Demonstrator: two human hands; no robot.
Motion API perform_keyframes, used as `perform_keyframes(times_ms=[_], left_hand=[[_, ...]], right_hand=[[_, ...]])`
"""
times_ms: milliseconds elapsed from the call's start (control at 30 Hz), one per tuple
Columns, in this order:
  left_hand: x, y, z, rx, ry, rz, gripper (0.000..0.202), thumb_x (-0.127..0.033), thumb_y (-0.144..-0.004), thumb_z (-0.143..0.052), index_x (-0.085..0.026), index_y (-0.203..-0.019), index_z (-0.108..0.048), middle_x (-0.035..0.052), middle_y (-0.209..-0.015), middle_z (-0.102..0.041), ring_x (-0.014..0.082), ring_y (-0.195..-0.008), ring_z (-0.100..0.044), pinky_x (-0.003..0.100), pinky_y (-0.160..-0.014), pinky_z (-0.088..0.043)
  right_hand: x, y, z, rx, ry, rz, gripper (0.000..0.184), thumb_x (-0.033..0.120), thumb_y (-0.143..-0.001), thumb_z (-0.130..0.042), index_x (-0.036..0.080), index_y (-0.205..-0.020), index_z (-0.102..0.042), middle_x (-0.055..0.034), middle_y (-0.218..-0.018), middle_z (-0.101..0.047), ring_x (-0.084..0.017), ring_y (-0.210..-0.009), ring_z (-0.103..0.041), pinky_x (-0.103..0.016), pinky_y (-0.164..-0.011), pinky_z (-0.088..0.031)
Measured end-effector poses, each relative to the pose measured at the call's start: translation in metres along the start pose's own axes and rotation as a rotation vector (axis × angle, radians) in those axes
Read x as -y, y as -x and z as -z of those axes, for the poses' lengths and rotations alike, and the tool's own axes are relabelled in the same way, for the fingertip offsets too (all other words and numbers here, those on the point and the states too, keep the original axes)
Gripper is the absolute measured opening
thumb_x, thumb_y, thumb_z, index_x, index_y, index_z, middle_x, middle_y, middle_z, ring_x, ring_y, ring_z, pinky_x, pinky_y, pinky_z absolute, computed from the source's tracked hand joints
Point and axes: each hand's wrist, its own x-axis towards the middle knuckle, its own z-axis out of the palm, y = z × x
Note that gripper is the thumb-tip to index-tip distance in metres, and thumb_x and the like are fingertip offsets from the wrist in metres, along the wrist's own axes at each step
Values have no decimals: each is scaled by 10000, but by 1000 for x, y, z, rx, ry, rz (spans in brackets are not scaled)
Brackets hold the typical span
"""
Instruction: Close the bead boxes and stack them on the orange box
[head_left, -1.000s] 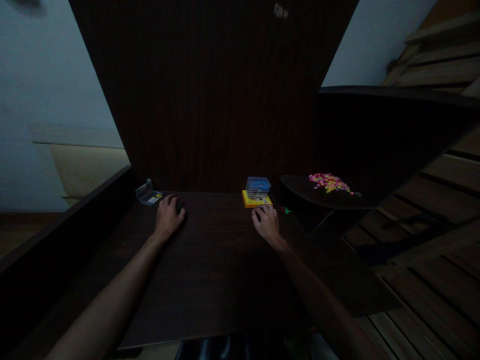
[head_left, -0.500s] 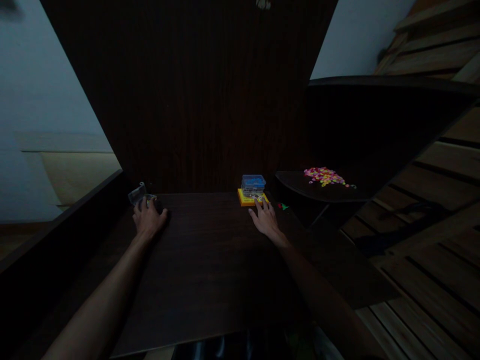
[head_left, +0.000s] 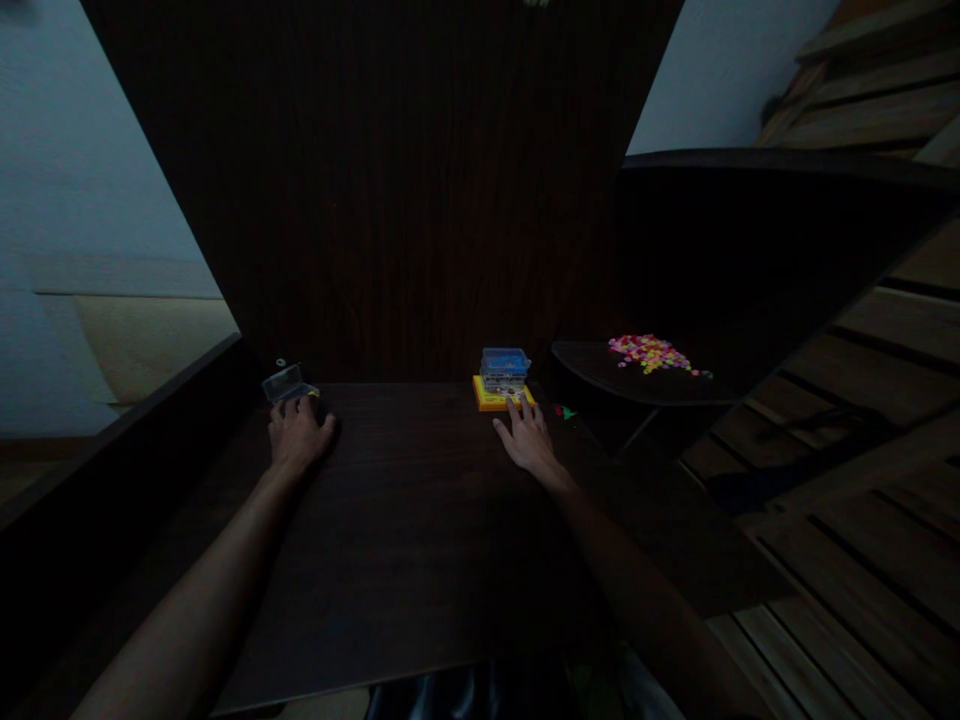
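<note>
At the far left of the dark wooden desktop, my left hand (head_left: 298, 437) lies over the front of a small clear plastic box (head_left: 283, 383) with its lid raised. Its thumb is apart from the fingers, and the fingertips reach the box. A bit of yellow-green (head_left: 313, 392) shows beside the box; what lies under the hand is hidden. My right hand (head_left: 529, 440) is open, its fingertips at the front of a yellow box (head_left: 493, 402). Clear plastic cases (head_left: 504, 369) with blue in the top one are stacked on that box.
A pile of small bright pink, red and yellow pieces (head_left: 649, 353) lies on a rounded side shelf (head_left: 600, 368). Small green and red pieces (head_left: 565, 412) lie right of the yellow box. A tall dark panel (head_left: 420, 200) stands behind, a raised board (head_left: 120, 430) at left.
The clear lid by my left hand sits at a different angle, and a small pale ring shows apart behind it. My left fingers have shifted slightly. My right hand stays nearly in place.
</note>
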Motion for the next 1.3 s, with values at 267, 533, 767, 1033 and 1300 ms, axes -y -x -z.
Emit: perform_keyframes(times_ms=[267, 533, 767, 1033, 1300], left_hand=[[-10, 6, -5, -9, -35, -128, 544, -397, -866, -441, -54, -1279, -529, 223, -1324, -541, 393, -1275, -405, 486, -1005, -410], [-42, 34, -10, 47, -41, -350, 518, -365, -894, -457, -77, -1322, -508, 190, -1332, -545, 361, -1232, -460, 469, -991, -426], [-63, 61, -14, 96, 62, -607, 452, -326, -906, -493, -108, -1302, -522, 174, -1296, -577, 329, -1187, -537, 458, -986, -452], [-67, 72, -18, 74, 316, -826, 319, -172, -895, -496, -192, -1203, -579, 118, -1166, -669, 259, -1065, -638, 405, -916, -514], [-73, 80, -15, 124, 442, -987, 232, -172, -934, -487, -214, -1094, -650, 69, -991, -715, 205, -903, -667, 333, -836, -526]], right_hand=[[-5, -3, -9, -45, -35, 37, 645, 494, -975, -333, 146, -1517, -290, -155, -1598, -204, -360, -1454, -200, -521, -1145, -247], [-7, -6, -15, -40, -47, 36, 675, 547, -966, -316, 173, -1527, -270, -153, -1605, -177, -390, -1454, -187, -579, -1123, -251], [-7, -4, -13, -37, -36, 19, 672, 535, -959, -360, 189, -1528, -267, -137, -1604, -190, -387, -1464, -142, -561, -1130, -243], [9, 5, 2, -289, -173, 151, 544, 380, -930, -442, 129, -1412, -454, -165, -1518, -359, -345, -1438, -214, -551, -1145, -247], [33, 27, 6, 2, -558, 578, 793, 423, -840, -636, 228, -1513, -265, -128, -1489, -406, -254, -1381, -359, -460, -1140, -319]])
